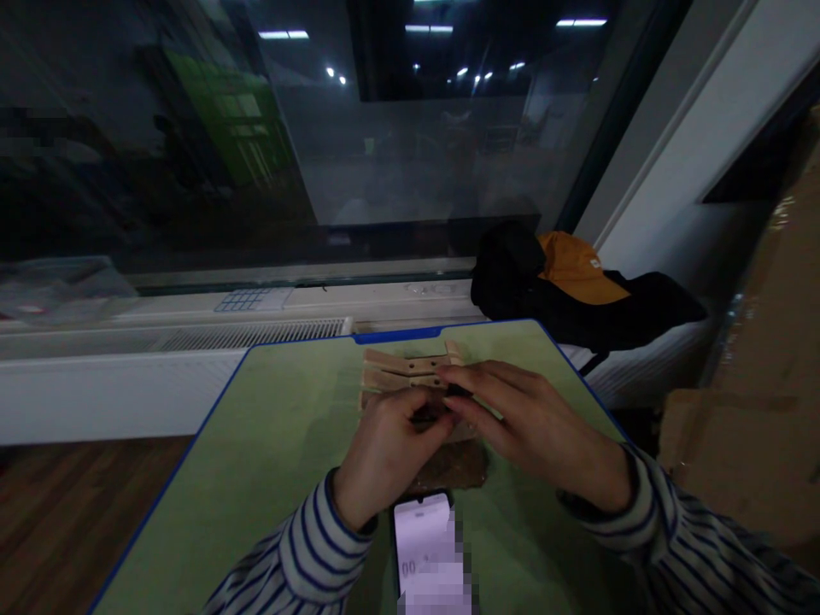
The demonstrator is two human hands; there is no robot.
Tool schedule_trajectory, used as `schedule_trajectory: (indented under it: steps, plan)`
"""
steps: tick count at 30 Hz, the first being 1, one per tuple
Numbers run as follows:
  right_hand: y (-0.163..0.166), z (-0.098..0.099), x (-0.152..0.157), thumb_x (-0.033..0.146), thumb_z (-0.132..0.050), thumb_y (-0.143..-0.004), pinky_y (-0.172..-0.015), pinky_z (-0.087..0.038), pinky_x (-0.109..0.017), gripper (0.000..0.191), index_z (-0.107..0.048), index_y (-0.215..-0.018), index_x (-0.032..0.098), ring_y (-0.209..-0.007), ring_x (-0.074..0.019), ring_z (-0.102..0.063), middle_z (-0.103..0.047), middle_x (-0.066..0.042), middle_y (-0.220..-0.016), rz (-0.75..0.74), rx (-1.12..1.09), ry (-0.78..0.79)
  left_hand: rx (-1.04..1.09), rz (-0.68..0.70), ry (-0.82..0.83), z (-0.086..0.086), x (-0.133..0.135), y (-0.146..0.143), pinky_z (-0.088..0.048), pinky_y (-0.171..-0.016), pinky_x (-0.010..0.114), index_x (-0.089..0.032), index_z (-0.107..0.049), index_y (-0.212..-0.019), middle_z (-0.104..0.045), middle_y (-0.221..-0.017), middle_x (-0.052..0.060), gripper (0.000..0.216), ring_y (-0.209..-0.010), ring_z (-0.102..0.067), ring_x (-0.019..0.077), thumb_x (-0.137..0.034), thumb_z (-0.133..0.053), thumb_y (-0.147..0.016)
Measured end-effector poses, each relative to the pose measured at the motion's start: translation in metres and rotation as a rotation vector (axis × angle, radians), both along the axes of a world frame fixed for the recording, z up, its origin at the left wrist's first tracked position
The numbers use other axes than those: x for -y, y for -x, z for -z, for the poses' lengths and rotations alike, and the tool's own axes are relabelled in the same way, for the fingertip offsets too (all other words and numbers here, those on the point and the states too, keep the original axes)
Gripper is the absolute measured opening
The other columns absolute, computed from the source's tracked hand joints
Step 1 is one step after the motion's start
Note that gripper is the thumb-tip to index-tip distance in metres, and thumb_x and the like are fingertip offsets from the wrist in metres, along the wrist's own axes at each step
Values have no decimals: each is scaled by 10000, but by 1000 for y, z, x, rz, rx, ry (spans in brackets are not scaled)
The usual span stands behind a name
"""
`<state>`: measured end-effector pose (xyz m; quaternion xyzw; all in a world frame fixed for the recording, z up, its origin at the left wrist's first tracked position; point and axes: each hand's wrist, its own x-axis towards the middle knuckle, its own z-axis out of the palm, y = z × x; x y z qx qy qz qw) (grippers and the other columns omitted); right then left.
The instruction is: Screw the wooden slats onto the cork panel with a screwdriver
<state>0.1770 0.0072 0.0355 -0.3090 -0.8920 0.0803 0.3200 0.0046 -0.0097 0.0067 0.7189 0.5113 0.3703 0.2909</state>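
1. Firstly, noted a pale green table (275,444) with a blue rim; found several perforated strips (392,365), wooden by appearance, just inside the far edge, between the two far corners and closer to the far-right one; counted small dark holes in at least two.
2. Observed the left hand (384,444) over the near side of the strips, with thumb and forefinger curled towards each other; cannot tell whether gripping anything, owing to shadow and overlap.
3. Observed the right hand (538,418) coming in from the right edge side, with forefinger stretched to the right-hand ends of the strips and thumb set below, close to the left fingertips; cannot confirm a pinch on any piece.
4. Located a brown flat item (458,465) on the near side of the strips, partly covered by the hands; material not established; located a phone (423,538), screen lit, further towards the near edge.
5. Judged the strips light and stiff, probably dry and not slippery; judged likely to skid if pushed and perhaps to split around the holes if bent; advised taking hold by the long sides near mid-length, clear of the holes, with light finger pressure.
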Motion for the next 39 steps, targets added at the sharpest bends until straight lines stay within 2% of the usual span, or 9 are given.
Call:
schedule_trajectory:
  steps: [4,10,14,22,30,35,39]
  plan:
    - [1,0,0,239,-476,-904,-897,-486,-304,268,-522,-1161,178,-1006,-154,-595,-637,-72,-1080,2,3,-3,-7,-2,1,1,-1,1,-481,-611,218,-193,-684,-808,-710,-732,-19,88,-614,-627,124,-189,-608,-762]
    - [-4,-4,1,219,-479,-896,-908,-479,-346,374,-451,-1268,194,-1056,-178,-570,-606,-82,-1165,-13,9,36,28,59,45,-1,-3,2,-477,-624,218,-199,-686,-831,-717,-772,-20,110,-673,-647,131,-201,-584,-789]
    - [-7,-6,2,195,-461,-900,-899,-486,-352,344,-483,-1243,204,-1051,-181,-578,-615,-77,-1161,-45,3,47,34,76,74,-1,-3,3,-476,-608,226,-185,-685,-810,-710,-739,-12,114,-655,-640,137,-223,-579,-793]
    - [-7,-5,2,218,-470,-905,-890,-490,-321,315,-496,-1217,185,-1037,-179,-582,-614,-87,-1135,-17,12,45,85,119,106,-1,-4,3,-485,-632,222,-185,-678,-853,-709,-786,-17,127,-692,-638,132,-217,-565,-803]
    - [-4,-6,2,235,-477,-904,-882,-493,-307,299,-504,-1195,173,-1008,-169,-587,-623,-79,-1106,-1,4,28,8,16,44,2,-3,1,-477,-606,229,-171,-672,-839,-706,-760,-1,124,-663,-636,140,-249,-615,-762]
    - [-3,-6,2,214,-472,-905,-916,-467,-304,366,-451,-1268,174,-1049,-156,-562,-595,-73,-1175,-34,16,43,5,25,29,4,-4,3,-466,-591,227,-168,-667,-790,-699,-730,-1,97,-639,-631,137,-232,-595,-775]
    - [-3,-4,1,220,-468,-910,-882,-483,-304,305,-499,-1211,178,-1007,-156,-579,-620,-69,-1114,-33,20,25,28,67,69,3,-5,4,-472,-616,235,-166,-673,-830,-707,-766,4,120,-675,-637,144,-227,-576,-795]
